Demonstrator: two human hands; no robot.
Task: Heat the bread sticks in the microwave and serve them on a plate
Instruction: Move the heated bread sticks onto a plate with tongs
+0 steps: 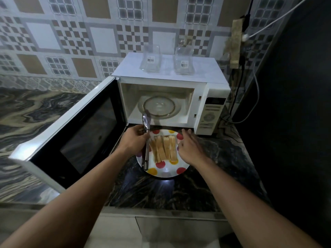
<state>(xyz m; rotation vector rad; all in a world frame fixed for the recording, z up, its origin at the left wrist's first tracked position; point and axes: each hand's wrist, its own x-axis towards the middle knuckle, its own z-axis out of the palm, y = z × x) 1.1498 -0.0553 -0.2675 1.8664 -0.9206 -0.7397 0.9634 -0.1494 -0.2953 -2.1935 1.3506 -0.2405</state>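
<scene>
Dark marbled countertop (53,111) runs under a patterned tile wall (71,33), black panel closing the corner on the right. White microwave (211,97) sits at the back, door (77,133) swung wide to the left — glass turntable (159,106) bare inside. Two clear glass jars (150,59) stand on its top, cables (238,90) trailing beside it. Right in front, the polka-dot plate (166,171) carries the bread sticks (163,148) laid side by side. Left hand (136,138) is clenched around metal tongs (146,133), their tips closed and pointing into the oven mouth — right hand (188,146) hovers fingers spread over the plate's right edge, grasping nothing.
</scene>
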